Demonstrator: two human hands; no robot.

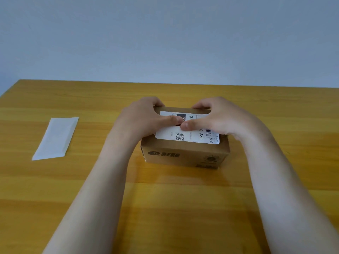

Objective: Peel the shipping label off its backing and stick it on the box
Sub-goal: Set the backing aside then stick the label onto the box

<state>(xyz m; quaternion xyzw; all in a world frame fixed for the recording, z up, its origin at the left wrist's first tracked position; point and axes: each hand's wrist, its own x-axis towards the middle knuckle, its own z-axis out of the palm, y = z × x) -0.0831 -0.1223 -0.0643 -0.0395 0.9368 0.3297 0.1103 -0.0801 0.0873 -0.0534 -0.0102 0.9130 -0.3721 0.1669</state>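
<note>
From the head camera: the cardboard box (185, 153) sits mid-table on the yellow wooden table (55, 198), and the shipping label (187, 136) lies printed side up across its top face, a little askew to the box edges, QR code toward the near edge, barcode toward the right. So the label is on the box, not on its sheet. That sheet, the blank white backing (56, 138), lies flat well off to the left, apart from everything, out of the way.

Both hands are over the box top. The left hand (145, 118) has its thumb laid flat on the label near the middle, while its fingers curl down over the far left edge of the box; that grip looks meant to steady the box while pressing. The right hand (218, 120) mirrors it: thumb flat on the label, tip almost meeting the other thumb, fingers hooked over the far right edge. Neither hand pinches anything; both are spread and bearing down on the box.

Thumbs meeting at the centre suggests smoothing outward to push out bubbles. The near corners look flat from here; the far strip is partly hidden by the hands. Judged from this, the task is nearly done.
</note>
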